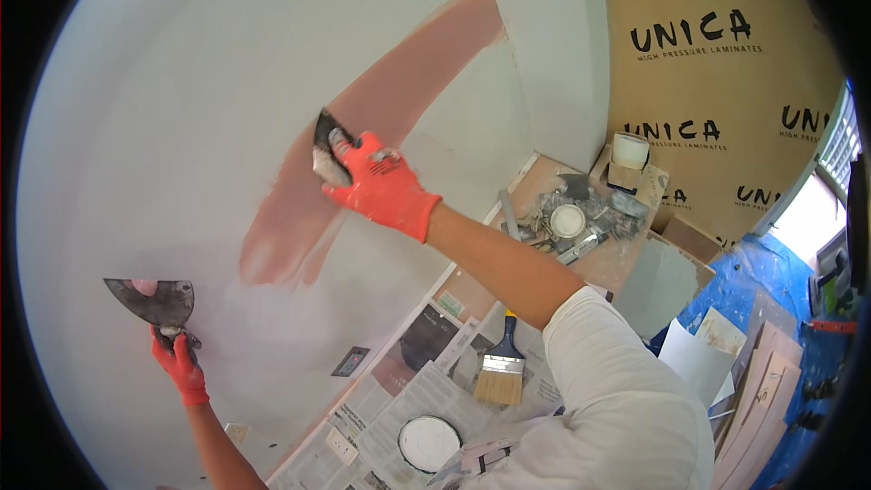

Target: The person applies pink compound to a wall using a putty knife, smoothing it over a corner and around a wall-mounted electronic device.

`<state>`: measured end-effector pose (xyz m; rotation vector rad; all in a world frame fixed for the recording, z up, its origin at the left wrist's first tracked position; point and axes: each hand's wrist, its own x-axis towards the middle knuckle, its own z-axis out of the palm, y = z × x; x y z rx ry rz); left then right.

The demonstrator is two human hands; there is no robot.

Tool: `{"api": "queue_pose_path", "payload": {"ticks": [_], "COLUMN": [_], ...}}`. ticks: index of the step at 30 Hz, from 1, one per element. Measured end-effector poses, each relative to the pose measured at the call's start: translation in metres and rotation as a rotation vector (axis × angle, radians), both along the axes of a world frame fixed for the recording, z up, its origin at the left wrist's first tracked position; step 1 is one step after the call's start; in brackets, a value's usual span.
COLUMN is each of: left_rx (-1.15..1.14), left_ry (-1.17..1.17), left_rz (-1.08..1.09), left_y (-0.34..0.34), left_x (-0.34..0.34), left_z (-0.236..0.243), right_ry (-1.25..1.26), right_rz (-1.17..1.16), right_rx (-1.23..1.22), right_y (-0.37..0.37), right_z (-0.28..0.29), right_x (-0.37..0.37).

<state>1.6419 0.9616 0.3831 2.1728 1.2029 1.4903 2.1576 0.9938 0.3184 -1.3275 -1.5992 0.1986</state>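
Note:
A broad band of pink filler slants across the pale wall, rising from lower left to upper right. My right hand, in a red glove with dirty fingertips, is closed around a putty knife whose dark blade lies over the band's left edge. Lower on the left, my left hand, gloved in red too, grips a wide putty knife by its handle, blade upward. A small lump of pink filler sits near that blade's top edge.
Newspaper covers the worktop below, holding a wide paintbrush and a round white-filled tin. Farther back lie dirty scrapers around a small tub. Brown printed board lines the right side. Blue sheeting and leaning boards are lower right.

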Motion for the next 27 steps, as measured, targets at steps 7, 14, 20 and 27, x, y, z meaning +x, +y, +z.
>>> {"api": "queue_pose_path", "payload": {"ticks": [7, 14, 20, 27], "left_rx": [0.055, -0.061, 0.196, 0.089], "left_ry": [0.064, -0.071, 0.671, 1.166], "left_rz": [0.06, 0.17, 0.027, 0.005], "left_y": [-0.023, -0.111, -0.165, -0.138], "left_x": [0.067, 0.172, 0.221, 0.212], "left_z": [0.023, -0.068, -0.146, -0.123], "right_ry": [0.26, 1.478, 2.079, 1.791], "right_rz": [0.399, 0.711, 0.918, 0.761], "right_rx": [-0.175, -0.269, -0.578, -0.144], "right_y": [-0.031, -0.148, -0.222, -0.243], "right_z": [-0.018, -0.175, -0.14, -0.161], "right_x": [0.003, -0.056, -0.084, -0.027]}}
